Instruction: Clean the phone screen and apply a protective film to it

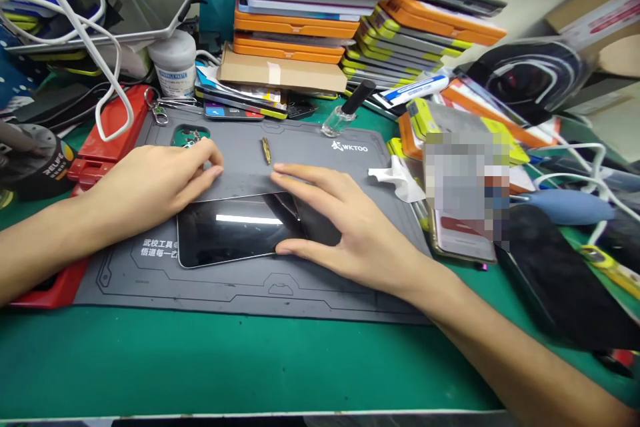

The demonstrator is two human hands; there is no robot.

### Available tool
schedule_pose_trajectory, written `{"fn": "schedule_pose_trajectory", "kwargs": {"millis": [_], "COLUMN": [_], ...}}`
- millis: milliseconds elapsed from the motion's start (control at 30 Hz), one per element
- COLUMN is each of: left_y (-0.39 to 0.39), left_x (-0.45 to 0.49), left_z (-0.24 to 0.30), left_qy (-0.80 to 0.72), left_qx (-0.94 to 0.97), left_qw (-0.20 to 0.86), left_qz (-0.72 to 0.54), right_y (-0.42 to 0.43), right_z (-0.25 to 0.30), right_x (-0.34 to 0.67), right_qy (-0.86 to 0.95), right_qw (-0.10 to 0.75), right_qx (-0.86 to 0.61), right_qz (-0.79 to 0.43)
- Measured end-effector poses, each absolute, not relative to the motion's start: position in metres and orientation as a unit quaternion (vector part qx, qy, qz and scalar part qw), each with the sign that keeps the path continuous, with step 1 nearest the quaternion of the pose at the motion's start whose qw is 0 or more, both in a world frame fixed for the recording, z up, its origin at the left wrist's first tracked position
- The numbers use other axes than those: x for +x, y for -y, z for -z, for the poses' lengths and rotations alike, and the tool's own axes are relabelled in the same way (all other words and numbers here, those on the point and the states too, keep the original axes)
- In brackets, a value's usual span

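A black phone (235, 230) lies screen up on the grey work mat (210, 280). My right hand (345, 227) rests over the phone's right end, fingers stretched along its far edge and thumb against its near edge. My left hand (150, 183) lies on the mat at the phone's far left corner, fingers loosely curled and their tips pressed to the mat, nothing visible in them. A small brass bit (267, 150) lies on the mat beyond both hands.
Stacks of orange, grey and yellow-green boxes (320, 7) line the back. A small glass bottle (345, 113), a white jar (173, 67), a red tray (113, 127), white cables (95, 47), tweezers and a white tissue (397, 177) surround the mat. Another phone (465, 240) lies to the right.
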State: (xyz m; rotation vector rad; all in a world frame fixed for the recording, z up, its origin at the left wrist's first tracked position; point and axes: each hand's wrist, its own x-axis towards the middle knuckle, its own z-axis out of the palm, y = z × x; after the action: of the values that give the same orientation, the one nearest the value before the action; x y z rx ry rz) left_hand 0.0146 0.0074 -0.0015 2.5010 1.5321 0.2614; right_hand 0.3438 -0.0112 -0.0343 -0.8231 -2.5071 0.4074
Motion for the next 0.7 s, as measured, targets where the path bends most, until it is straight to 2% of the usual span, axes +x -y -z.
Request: {"fn": "schedule_pose_trajectory", "kwargs": {"millis": [133, 367, 600, 700], "left_y": [-0.003, 0.008, 0.001, 0.000], "left_x": [0.016, 0.018, 0.008, 0.009], "left_z": [-0.006, -0.014, -0.011, -0.010], "left_qy": [-0.525, -0.482, -0.330, -0.321], "left_qx": [0.819, 0.819, 0.896, 0.904], "left_qw": [0.159, 0.197, 0.241, 0.250], "left_qz": [-0.166, -0.241, -0.173, -0.132], "right_y": [0.017, 0.021, 0.017, 0.017], "right_z": [0.035, 0.026, 0.024, 0.027], "right_x": [0.335, 0.332, 0.335, 0.335], "right_qy": [0.941, 0.940, 0.907, 0.877], "right_qw": [0.228, 0.235, 0.289, 0.333], "right_qx": [-0.236, -0.248, -0.304, -0.344], "right_qz": [-0.085, -0.012, -0.023, -0.039]}}
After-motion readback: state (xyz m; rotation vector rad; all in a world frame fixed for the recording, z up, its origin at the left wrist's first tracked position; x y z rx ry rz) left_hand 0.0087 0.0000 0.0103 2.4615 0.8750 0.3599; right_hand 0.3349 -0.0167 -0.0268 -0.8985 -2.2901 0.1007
